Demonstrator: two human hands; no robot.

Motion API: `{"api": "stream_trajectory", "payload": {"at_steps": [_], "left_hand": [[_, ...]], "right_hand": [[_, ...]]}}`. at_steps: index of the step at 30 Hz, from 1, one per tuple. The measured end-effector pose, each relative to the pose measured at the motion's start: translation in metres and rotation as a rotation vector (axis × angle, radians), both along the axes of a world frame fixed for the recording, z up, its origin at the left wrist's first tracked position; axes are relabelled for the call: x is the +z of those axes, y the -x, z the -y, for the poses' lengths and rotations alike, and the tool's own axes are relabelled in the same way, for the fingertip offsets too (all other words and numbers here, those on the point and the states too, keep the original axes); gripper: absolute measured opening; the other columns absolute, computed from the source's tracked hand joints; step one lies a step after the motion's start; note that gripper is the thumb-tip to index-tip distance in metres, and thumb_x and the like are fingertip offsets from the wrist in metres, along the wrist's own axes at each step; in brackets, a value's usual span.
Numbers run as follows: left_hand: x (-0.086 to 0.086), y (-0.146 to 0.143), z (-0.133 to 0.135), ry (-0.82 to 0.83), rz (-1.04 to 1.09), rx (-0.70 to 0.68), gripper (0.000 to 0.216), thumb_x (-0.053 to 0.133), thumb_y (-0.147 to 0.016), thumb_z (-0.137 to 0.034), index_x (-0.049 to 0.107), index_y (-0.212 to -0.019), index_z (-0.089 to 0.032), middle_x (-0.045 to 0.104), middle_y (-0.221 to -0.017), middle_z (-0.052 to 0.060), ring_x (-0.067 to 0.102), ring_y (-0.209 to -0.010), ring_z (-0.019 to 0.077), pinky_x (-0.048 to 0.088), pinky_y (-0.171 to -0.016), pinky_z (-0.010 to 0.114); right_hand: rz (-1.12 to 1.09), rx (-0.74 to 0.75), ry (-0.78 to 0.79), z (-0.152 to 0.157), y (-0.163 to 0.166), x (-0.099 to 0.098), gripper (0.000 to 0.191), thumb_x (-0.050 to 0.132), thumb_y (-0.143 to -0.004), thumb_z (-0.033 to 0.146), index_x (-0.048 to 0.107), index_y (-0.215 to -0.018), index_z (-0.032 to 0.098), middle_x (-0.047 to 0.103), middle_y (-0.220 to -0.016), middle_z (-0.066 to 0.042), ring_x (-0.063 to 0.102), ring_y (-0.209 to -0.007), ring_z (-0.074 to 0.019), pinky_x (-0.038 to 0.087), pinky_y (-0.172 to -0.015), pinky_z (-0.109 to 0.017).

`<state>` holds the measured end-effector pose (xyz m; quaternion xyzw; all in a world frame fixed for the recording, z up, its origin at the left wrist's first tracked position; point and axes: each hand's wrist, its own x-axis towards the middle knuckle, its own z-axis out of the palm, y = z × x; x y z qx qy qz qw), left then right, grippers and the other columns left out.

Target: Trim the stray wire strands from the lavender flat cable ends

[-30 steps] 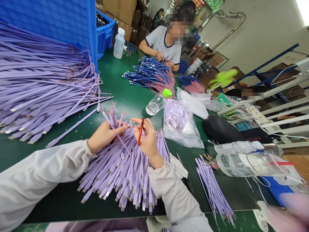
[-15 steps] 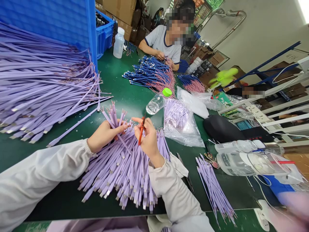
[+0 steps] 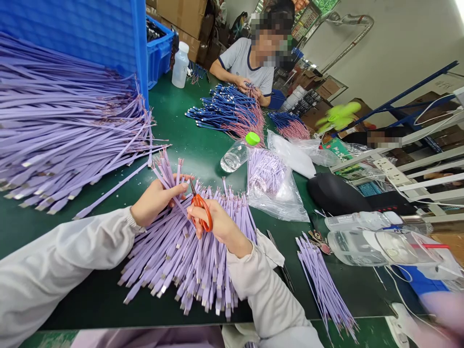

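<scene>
Two hands: left hand (image 3: 157, 200) grips lilac cables (image 3: 188, 256), right hand (image 3: 217, 224) holds orange-handled scissors (image 3: 201, 212).

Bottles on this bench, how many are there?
4: a white bottle by the blue crate, a green-capped bottle mid-table, a clear bottle and a wider one at right. More may be hidden.

Cable-assembly workshop, factory type: long green-topped counter (image 3: 197, 116) heaped with lilac flat cables (image 3: 72, 125); blue plastic crates (image 3: 159, 55) and brown cardboard cartons (image 3: 177, 17) stacked behind.
</scene>
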<state>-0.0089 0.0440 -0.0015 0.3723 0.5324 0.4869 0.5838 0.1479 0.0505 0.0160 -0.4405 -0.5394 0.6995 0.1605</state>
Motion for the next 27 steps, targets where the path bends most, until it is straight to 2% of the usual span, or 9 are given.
{"api": "stream_trajectory", "payload": {"at_steps": [9,21,27], "left_hand": [[-0.0009,-0.0001,-0.0003,0.000,0.023,0.014,0.053,0.072,-0.060,-0.046,0.066,-0.102,-0.014,0.054,-0.060,-0.002,0.045,-0.052,0.0115,0.029,-0.042,0.021],[-0.0024,-0.0003,-0.0012,0.000,0.037,-0.016,0.060,0.070,-0.064,-0.046,0.062,-0.111,-0.011,0.051,-0.058,-0.003,0.035,-0.046,0.0070,0.026,-0.041,0.020],[-0.0036,0.0001,0.0000,-0.003,0.032,-0.024,0.057,0.069,-0.065,-0.047,0.062,-0.109,-0.011,0.050,-0.058,-0.004,0.033,-0.044,0.0056,0.026,-0.041,0.020]], "right_hand": [[-0.058,-0.047,0.046,-0.0007,0.0011,0.0013,0.031,0.065,-0.069,0.044,0.052,-0.061,0.017,0.044,-0.035,0.009,0.041,-0.028,-0.0058,0.038,-0.031,-0.018],[-0.103,-0.039,0.069,-0.0017,-0.0005,0.0003,0.032,0.066,-0.071,0.043,0.055,-0.062,0.015,0.046,-0.035,0.008,0.040,-0.028,-0.0056,0.038,-0.032,-0.018],[-0.124,-0.037,0.078,-0.0024,-0.0007,-0.0005,0.032,0.066,-0.070,0.043,0.055,-0.061,0.015,0.046,-0.034,0.007,0.040,-0.028,-0.0060,0.038,-0.031,-0.019]]}}
